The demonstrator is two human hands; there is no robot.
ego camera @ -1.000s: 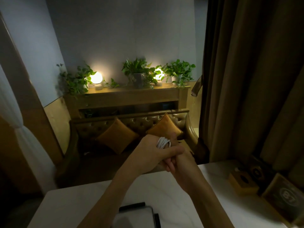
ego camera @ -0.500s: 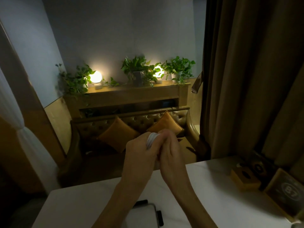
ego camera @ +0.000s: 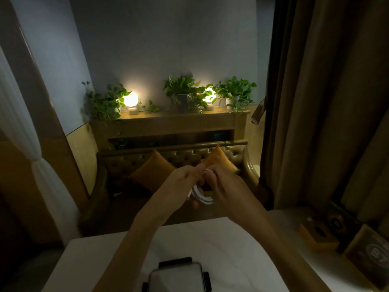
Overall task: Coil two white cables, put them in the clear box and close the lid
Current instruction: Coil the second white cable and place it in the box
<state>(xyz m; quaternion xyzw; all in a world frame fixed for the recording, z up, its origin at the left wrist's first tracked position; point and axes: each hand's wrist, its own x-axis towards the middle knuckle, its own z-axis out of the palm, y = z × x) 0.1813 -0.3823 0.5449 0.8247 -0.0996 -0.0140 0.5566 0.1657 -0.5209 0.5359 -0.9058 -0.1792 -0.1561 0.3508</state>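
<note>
Both my hands are raised above the far edge of the white table point(ego camera: 221, 245), holding a coiled white cable point(ego camera: 203, 197) between them. My left hand point(ego camera: 179, 186) grips the coil from the left with fingers curled round it. My right hand point(ego camera: 227, 186) holds it from the right, thumb and fingers bent over the loops. The lower loops of the coil show between the palms; the rest is hidden by the fingers. The clear box point(ego camera: 176, 277) with black latches sits on the table at the bottom, below my forearms. No second cable is visible.
A yellow tissue box point(ego camera: 317, 234) and a framed sign point(ego camera: 372, 256) stand at the table's right side, next to a brown curtain point(ego camera: 326, 102). Beyond the table are a tufted sofa point(ego camera: 174, 159) with orange cushions and a shelf with plants and lamps.
My hands have turned and parted slightly, so the coil's loops now show lower down between the palms instead of at the top of my left fist. The view has shifted a little.
</note>
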